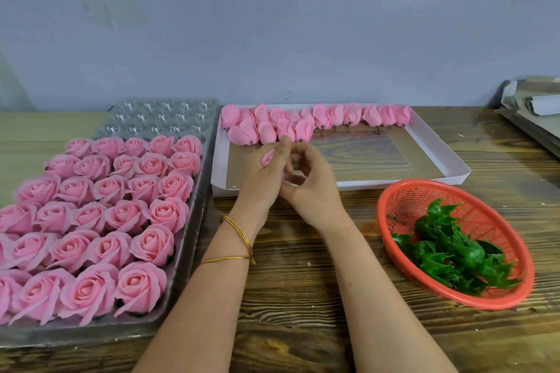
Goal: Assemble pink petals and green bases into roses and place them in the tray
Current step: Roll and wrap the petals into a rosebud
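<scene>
Fingers [281, 148] of the left hand [260, 182] pinch a pink bud [268, 157] above the white box's [363, 184] near-left corner, steadying it for assembly; right hand [312, 188] curls beside it, grasp unclear.

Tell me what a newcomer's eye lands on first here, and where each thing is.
Rows of finished pink roses fill most of the clear plastic blister tray on the left. On the right, a round red plastic mesh basket holds glossy green leafy bases. In the middle, the left hand holds a small pink rosebud, with the right hand close against it.
</scene>
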`<state>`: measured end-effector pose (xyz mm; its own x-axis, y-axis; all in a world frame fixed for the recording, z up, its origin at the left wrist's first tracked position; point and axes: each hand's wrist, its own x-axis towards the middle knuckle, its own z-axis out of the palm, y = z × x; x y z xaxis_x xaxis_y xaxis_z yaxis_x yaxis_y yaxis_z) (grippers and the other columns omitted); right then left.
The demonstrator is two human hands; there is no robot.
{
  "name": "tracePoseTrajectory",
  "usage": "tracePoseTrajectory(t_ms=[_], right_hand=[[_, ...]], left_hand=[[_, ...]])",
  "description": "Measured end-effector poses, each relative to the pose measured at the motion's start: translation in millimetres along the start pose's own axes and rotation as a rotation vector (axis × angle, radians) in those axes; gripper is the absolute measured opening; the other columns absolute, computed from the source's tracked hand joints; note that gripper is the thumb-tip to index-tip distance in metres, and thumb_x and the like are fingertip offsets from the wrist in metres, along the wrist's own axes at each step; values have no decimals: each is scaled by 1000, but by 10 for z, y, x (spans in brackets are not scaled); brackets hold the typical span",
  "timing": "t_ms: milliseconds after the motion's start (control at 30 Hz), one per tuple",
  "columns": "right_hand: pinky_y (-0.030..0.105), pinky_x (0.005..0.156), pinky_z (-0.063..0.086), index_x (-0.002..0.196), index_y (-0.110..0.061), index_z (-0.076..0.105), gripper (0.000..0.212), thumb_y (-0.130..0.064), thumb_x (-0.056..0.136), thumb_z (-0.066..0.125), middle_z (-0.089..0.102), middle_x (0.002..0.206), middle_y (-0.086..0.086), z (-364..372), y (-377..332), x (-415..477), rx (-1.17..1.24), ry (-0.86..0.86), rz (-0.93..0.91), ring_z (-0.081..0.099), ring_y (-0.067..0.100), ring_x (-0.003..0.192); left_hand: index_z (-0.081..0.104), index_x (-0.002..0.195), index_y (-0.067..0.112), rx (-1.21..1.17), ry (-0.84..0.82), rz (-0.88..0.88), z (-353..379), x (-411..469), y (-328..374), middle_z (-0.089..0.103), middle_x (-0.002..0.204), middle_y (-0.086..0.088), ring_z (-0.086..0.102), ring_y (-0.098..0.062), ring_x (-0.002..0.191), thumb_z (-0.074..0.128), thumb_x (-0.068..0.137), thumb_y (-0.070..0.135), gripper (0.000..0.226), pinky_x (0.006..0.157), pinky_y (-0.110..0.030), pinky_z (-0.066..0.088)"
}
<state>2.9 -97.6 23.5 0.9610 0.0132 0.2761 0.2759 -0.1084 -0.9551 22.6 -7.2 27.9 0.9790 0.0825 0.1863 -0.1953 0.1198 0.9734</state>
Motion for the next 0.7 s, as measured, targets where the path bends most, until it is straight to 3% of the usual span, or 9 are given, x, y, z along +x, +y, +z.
tracePoseTrajectory(t_ms=[67, 167, 267, 500, 600, 700], right_hand=[[22, 80, 55, 112, -15, 58, 43, 4, 77, 74, 66, 98, 6, -1, -2, 2, 16, 11, 3, 65, 11, 91], [20, 79, 54, 112, -17, 57, 45, 9, 78, 71, 67, 102, 8, -5, -11, 3, 39, 14, -6, 66, 10, 91], [22, 82, 54, 115, -12, 55, 46, 11, 78, 69, 67, 105, 8, -20, -3, 9, 38, -5, -7, 66, 16, 97], [34, 94, 54, 126, -5, 52, 49, 17, 83, 59, 67, 116, 9, -26, 32, 13, 31, -63, -10, 65, 16, 109], [32, 91, 55, 124, -6, 53, 46, 15, 83, 60, 67, 110, 6, -19, 23, 11, 14, -54, -14, 65, 15, 104], [25, 84, 54, 119, -5, 55, 42, 11, 81, 64, 67, 98, -1, -14, 8, 6, -4, -22, -34, 65, 12, 94]], left_hand=[[57, 54, 15, -3, -10, -13, -2, -5, 5, 67, 67, -9, 71, -23, 77, 56, 96, 33, 46, 71, -40, 60], [67, 86, -5, -3, -47, -28, -24, -20, 7, 69, 87, -23, 69, -34, 88, 59, 94, 32, 39, 80, -50, 58], [68, 96, -5, -7, -68, -32, -53, -33, 9, 68, 92, -25, 68, -35, 91, 62, 91, 33, 38, 80, -48, 56], [66, 81, -5, 40, -89, -7, -61, -31, 7, 66, 73, -15, 65, -23, 73, 66, 89, 32, 38, 71, -37, 55], [67, 69, 11, 46, -86, 3, -67, -20, -5, 65, 77, -20, 67, -25, 75, 60, 92, 39, 37, 70, -34, 57], [54, 50, 23, 24, -49, 12, -42, 0, -11, 63, 74, -24, 67, -23, 73, 54, 96, 41, 49, 69, -33, 56]])
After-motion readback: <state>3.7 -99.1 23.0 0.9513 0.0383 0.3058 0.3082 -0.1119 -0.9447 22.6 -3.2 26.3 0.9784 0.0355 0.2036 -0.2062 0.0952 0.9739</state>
